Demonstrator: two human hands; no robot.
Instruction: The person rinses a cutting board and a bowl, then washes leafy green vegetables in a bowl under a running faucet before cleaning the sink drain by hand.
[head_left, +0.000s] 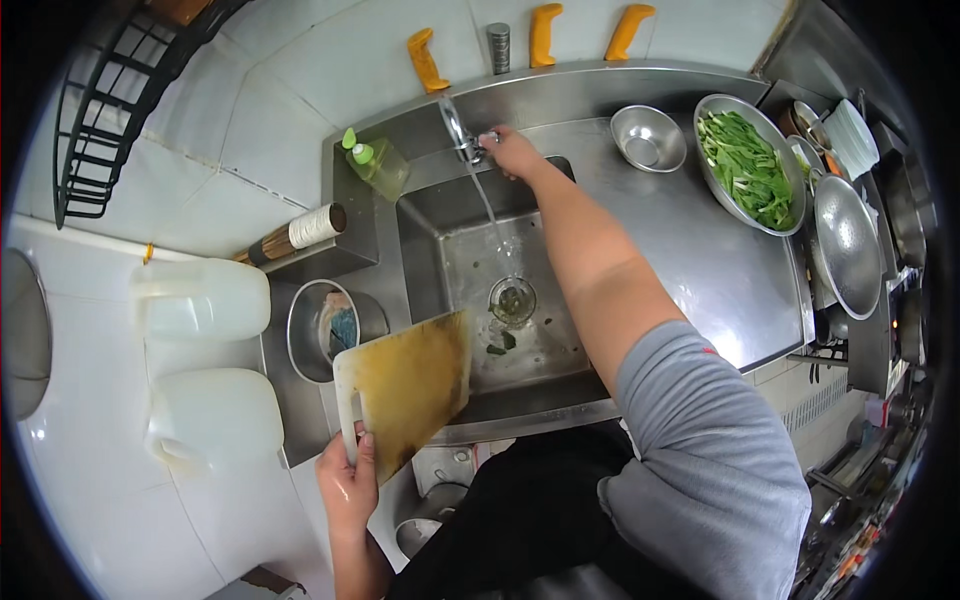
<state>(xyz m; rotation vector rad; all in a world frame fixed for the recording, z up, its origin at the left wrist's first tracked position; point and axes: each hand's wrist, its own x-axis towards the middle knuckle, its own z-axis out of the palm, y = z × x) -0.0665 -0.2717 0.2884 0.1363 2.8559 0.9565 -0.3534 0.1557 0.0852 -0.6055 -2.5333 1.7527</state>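
Note:
My left hand (349, 474) grips a stained plastic cutting board (412, 382) by its handle slot, tilted over the near left corner of the steel sink (487, 259). Stretched to the far side, my right hand (514, 153) is on the handle of the metal faucet (454, 124). A stream of water falls from the spout onto the drain strainer (512, 301), where dark green scraps lie. Left of the sink, a steel pot (300, 330) holds a blue scouring pad or cloth and something pinkish.
A soap pump bottle (382, 169) and a bamboo brush (300, 231) stand left of the faucet. On the right counter are a steel bowl (648, 139), a bowl of chopped greens (750, 172) and a colander (847, 244). Two plastic jugs (214, 300) lie at the left.

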